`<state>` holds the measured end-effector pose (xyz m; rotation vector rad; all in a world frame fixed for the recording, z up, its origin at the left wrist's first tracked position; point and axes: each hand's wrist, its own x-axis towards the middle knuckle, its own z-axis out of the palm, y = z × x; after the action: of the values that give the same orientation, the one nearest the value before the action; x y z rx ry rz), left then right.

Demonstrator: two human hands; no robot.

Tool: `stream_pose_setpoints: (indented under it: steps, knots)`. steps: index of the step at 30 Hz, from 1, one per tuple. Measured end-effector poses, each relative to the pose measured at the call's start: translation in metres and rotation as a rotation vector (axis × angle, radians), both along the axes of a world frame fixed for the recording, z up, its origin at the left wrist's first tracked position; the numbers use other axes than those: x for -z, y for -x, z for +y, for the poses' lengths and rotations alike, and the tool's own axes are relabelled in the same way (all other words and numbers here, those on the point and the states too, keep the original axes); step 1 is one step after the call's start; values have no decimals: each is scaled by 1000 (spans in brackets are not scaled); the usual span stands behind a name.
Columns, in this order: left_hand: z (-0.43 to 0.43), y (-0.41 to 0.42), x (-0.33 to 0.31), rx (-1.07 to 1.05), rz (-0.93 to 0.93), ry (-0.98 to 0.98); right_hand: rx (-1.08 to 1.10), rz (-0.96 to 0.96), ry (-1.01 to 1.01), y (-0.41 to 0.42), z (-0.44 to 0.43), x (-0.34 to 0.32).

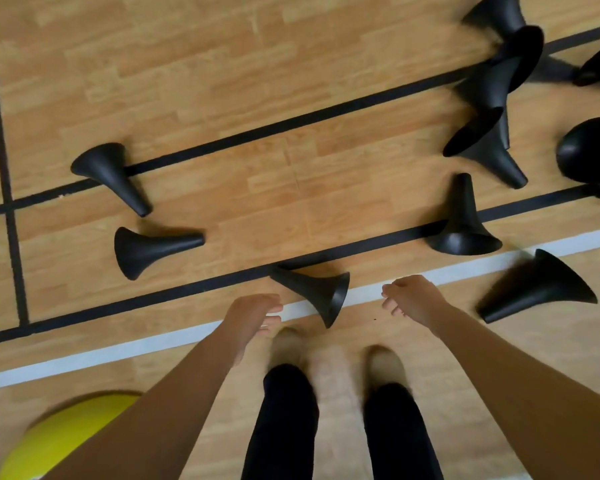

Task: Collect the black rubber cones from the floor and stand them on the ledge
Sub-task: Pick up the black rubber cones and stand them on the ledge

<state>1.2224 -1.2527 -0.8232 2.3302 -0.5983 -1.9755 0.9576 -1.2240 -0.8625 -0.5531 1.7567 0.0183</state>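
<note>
Several black rubber cones lie scattered on the wooden gym floor. The nearest cone [317, 292] lies on its side across the white line, between my two hands. My left hand [253, 315] hovers just left of it, fingers loosely curled and holding nothing. My right hand [413, 297] hangs to its right, also loosely curled and holding nothing. Two cones lie at the left, one [113, 176] above the other [151, 251]. One cone [463, 226] stands upright at the right, another [537, 289] lies beside it, and a pile of cones [499, 88] sits at the upper right. No ledge is in view.
Black lines [257, 133] and a white line [136, 348] cross the floor. A yellow ball [63, 434] sits at the bottom left beside my left arm. My legs and shoes [333, 362] stand just below the nearest cone.
</note>
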Motion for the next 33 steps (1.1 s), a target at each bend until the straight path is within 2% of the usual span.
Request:
stream_pose_setpoints:
  steps: [4,9,12,16,23,27,33]
  knots:
    - [-4,-8,91,-7,-30,-14,56,-1,-36,-29,10,86]
    - [-19,-1,194,-182,-107,-68,106,-141,-151,-63,20,180]
    - [-18,3,241,-200,-120,-74,84,-218,-136,-74,32,228]
    - [-10,3,269,-227,-95,-64,243,-217,-49,-85,32,259]
    - [-5,-6,247,-220,-87,-49,272,-171,-25,-96,16,232]
    - [-8,-15,208,-223,-106,18,442,-324,-36,-93,7,173]
    - [-26,-17,101,-272,-124,174,443,-393,9,-77,-1,52]
